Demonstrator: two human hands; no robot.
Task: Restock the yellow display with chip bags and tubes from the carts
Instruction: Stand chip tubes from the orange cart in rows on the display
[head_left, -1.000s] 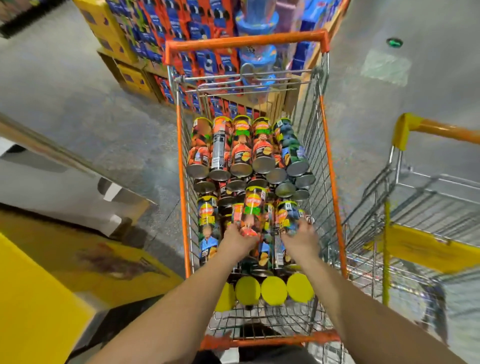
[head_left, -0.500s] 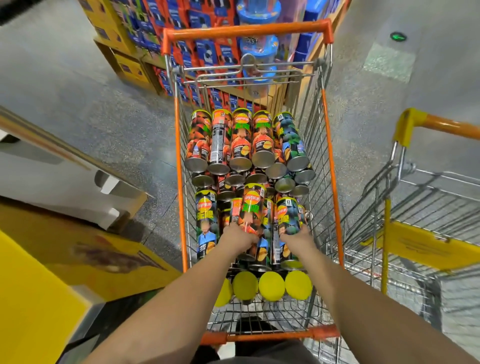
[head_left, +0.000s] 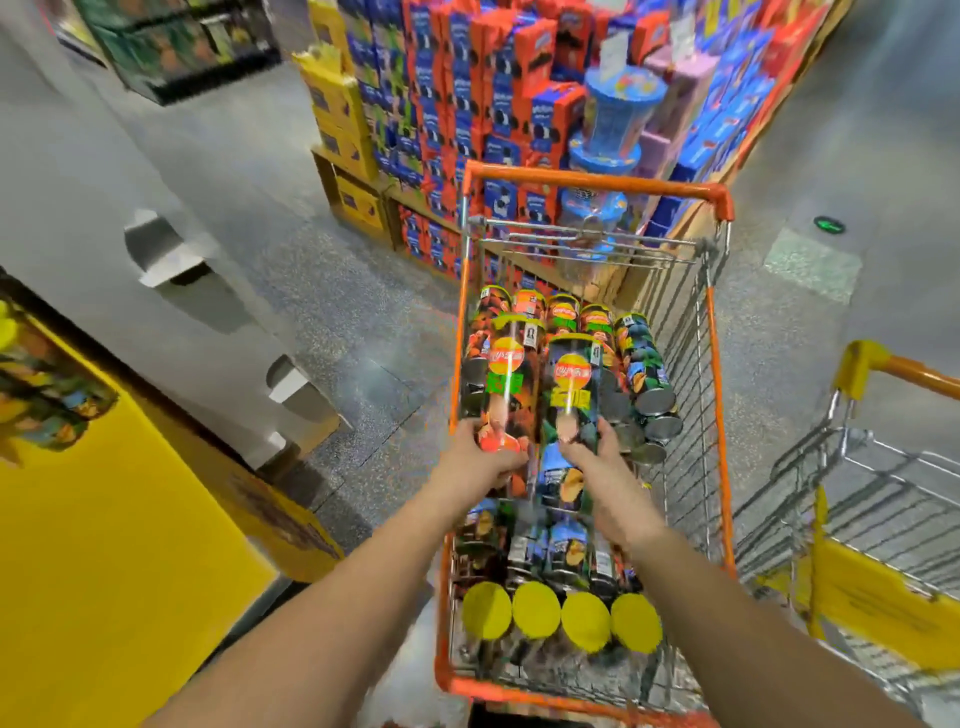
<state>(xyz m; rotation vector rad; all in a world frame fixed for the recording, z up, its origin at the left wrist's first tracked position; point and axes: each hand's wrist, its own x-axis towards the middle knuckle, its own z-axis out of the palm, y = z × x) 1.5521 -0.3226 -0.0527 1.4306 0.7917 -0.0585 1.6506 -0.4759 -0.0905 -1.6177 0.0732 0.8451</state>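
Both hands over the orange cart (head_left: 719, 415). Left hand (head_left: 480, 465) curled round the base of one tube (head_left: 511, 384); right hand (head_left: 602, 467) curled round a second tube (head_left: 569, 410), both raised above the load. Judgement: lift clear of the cart rim before swinging left to the yellow display (head_left: 104, 545); keep the tubes parallel, each grip low and firm. The cart holds more tubes lying in rows, yellow lids (head_left: 537, 608) at the near end. A second cart (head_left: 883, 499) at right; its contents not visible.
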